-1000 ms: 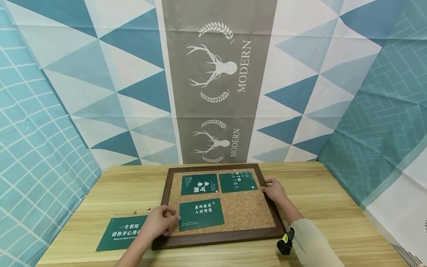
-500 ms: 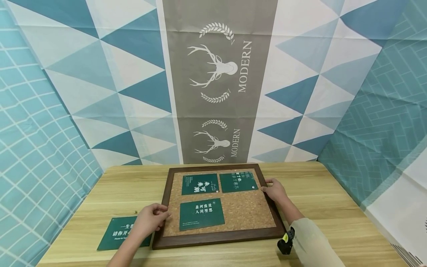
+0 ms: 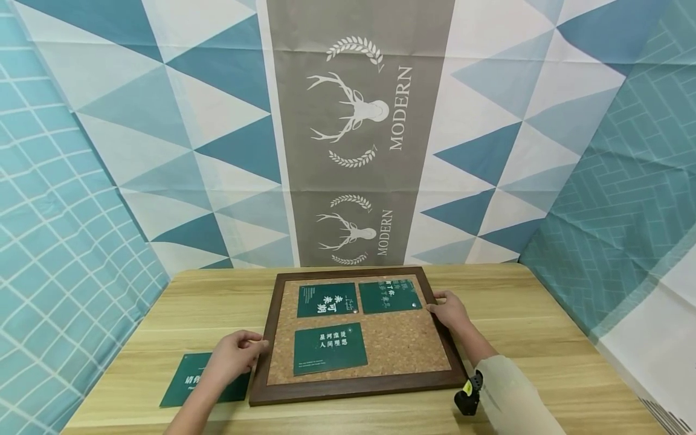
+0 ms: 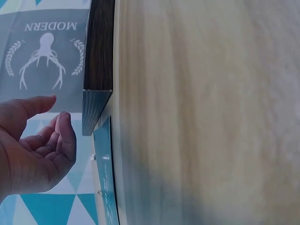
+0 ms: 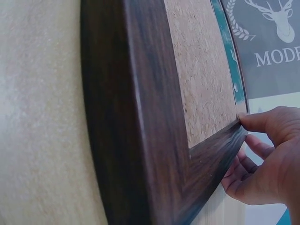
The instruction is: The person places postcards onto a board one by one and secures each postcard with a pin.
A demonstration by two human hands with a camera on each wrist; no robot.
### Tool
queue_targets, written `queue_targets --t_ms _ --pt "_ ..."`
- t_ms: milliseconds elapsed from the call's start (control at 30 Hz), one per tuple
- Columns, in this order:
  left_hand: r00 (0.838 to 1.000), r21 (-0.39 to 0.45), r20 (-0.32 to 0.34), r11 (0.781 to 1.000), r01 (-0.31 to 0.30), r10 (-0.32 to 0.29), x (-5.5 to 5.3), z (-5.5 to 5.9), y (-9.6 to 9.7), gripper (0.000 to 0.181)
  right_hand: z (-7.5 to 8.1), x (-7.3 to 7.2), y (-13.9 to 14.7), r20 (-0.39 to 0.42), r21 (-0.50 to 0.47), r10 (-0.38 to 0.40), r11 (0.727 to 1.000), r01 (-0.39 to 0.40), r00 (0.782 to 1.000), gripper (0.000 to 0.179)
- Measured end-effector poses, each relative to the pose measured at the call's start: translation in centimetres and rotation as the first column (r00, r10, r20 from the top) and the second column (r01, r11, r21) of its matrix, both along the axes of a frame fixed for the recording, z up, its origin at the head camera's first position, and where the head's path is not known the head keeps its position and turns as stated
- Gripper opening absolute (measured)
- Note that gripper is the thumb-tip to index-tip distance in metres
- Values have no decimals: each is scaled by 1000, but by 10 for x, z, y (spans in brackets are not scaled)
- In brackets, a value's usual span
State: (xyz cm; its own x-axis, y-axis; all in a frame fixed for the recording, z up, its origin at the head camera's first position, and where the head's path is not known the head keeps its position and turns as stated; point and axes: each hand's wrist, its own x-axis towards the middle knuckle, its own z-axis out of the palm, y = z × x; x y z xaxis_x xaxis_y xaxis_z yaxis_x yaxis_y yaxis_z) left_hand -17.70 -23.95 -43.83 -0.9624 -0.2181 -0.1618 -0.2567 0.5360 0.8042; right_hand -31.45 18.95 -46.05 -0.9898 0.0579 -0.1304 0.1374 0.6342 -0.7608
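A cork board (image 3: 402, 344) in a dark brown wooden frame lies on the table, bearing three green cards with white lettering. Two of them, a left card (image 3: 327, 299) and a right card (image 3: 389, 297), sit along its far side; a nearer card (image 3: 330, 349) lies at the front left. My right hand (image 3: 450, 310) grips the frame's right side, thumb on top and fingers along the outer edge. Just off the left side hovers my left hand (image 3: 232, 357), fingers loosely curled and holding nothing. It partly covers a loose green card (image 3: 182, 382) on the table.
Two small pins, a far pin (image 4: 100, 192) and a near pin (image 4: 93, 157), show beside the loose card in the left wrist view. The wooden table (image 3: 522, 338) backs onto a patterned cloth (image 3: 348, 181). A black wrist camera (image 3: 467, 396) hangs by the right sleeve.
My left hand has moved left, away from the front-left card and off the board, over the loose card. My right hand keeps its grip on the frame.
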Motion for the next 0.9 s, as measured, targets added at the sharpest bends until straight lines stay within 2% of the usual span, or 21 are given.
queue_targets --t_ms 400,633,900 --pt "1000 -82 -26 997 5 -7 0 2 -15 38 0 0 0 -6 3 1 1000 -1 1000 44" --pt "996 -215 -88 977 -2 -18 0 4 -25 34 1 0 0 0 -1 -1 1000 1 1000 44" --pt "996 -259 -91 966 -26 3 -2 2 -34 30 0 0 0 1 -2 -1 1000 1 1000 44"
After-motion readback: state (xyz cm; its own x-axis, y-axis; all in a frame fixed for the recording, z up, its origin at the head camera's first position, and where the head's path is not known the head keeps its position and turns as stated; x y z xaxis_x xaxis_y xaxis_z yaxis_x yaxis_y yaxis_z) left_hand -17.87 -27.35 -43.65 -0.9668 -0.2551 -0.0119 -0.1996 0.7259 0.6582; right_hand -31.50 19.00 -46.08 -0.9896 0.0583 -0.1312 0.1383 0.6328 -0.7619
